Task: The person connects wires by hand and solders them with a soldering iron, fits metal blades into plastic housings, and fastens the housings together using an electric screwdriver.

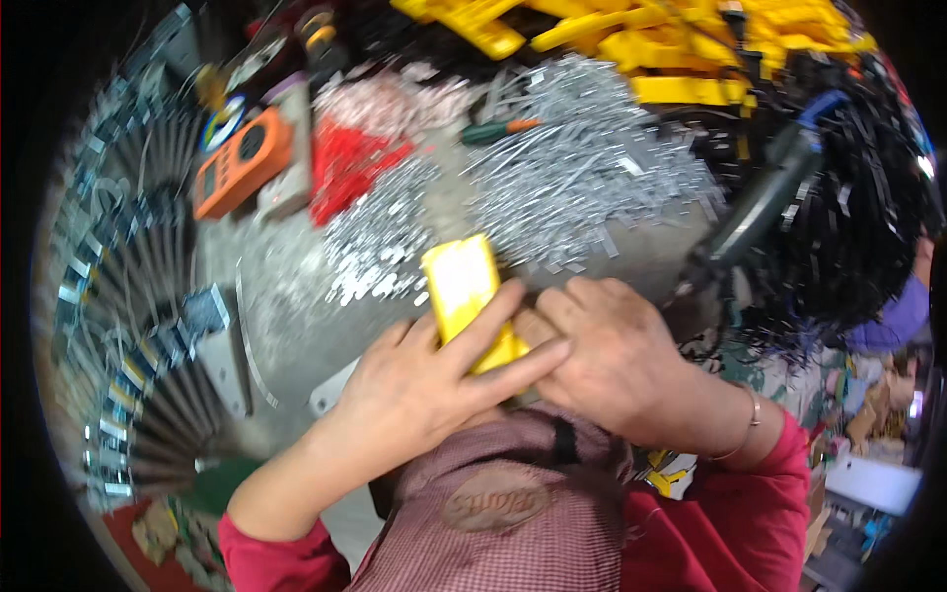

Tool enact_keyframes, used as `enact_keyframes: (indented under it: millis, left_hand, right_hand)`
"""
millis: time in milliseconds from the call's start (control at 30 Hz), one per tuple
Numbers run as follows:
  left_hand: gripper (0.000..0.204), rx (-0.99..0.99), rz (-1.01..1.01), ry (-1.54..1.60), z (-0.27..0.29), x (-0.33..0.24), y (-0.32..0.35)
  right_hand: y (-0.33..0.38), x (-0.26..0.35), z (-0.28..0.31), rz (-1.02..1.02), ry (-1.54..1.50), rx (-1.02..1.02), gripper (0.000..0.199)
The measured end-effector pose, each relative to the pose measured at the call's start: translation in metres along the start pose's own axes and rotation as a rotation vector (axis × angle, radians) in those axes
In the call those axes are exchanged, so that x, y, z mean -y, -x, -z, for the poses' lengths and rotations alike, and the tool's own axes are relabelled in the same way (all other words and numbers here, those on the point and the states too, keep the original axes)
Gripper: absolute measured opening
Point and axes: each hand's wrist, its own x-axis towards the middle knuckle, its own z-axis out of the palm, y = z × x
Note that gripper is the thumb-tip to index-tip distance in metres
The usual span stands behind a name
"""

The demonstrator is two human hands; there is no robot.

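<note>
A long yellow plastic piece (462,281) is held close in front of my body, its far end tipped up and glossy in the light. My left hand (419,380) is wrapped round its near half, with two fingers lying across it toward the right. My right hand (612,355) is closed beside the piece's near end and touches the left fingers. Its fingertips are hidden, so what they pinch cannot be made out. Just beyond the yellow piece lie a heap of thin silver metal strips (582,168) and a smaller pile of short silver pieces (380,247).
At the back left lie an orange handheld meter (243,163) and red strips (347,166). A green-and-orange screwdriver (500,130) rests on the silver heap. Yellow plastic parts (691,44) pile up behind. A dark power screwdriver (760,197) and black strips (838,217) are right; fanned metal-tipped pieces (148,257) line the left.
</note>
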Motion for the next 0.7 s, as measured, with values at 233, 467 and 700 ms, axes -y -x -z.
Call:
enact_keyframes:
  millis: [233, 467, 700]
  left_hand:
    - [0.078, -0.139, 0.069, 0.041, -0.005, -0.003, 0.011]
    - [0.082, -0.238, 0.093, 0.12, -0.009, -0.001, 0.012]
    - [0.086, -0.208, 0.103, 0.218, -0.013, 0.002, 0.014]
  right_hand:
    - [0.067, -0.067, 0.013, -1.011, -0.226, -0.901, 0.072]
    - [0.032, -0.086, 0.001, -0.801, -0.606, -1.331, 0.086]
    - [0.019, -0.036, 0.058, -0.38, -1.834, -0.961, 0.08]
